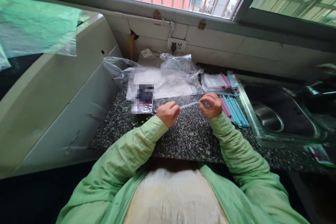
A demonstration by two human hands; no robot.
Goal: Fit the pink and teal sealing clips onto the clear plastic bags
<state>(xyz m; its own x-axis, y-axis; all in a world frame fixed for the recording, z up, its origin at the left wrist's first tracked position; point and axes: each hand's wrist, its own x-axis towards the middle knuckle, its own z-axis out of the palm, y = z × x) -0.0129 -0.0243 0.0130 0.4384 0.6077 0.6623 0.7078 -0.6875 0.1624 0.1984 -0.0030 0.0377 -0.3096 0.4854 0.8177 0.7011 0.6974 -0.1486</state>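
A thin whitish translucent strip (190,104) stretches between my two hands above the speckled countertop. Its left end is pinched in my left hand (168,112); my right hand (211,105) grips the other end with thumb and fingers curled. Whether it is a strip or the edge of a clear bag, I cannot tell. Just right of my right hand lie several flat teal and pink plastic sticks (235,111) in a row. Behind them is a stack of clear plastic bags (214,81) with more pink and teal pieces. A small printed packet (143,107), partly blurred, is left of my left hand.
Large clear plastic bags with white contents (173,85) spread along the back of the granite counter (194,136). A sink (283,112) is set in at the right. On the left stands a pale appliance panel (68,101). A wall socket (176,45) holds a plug.
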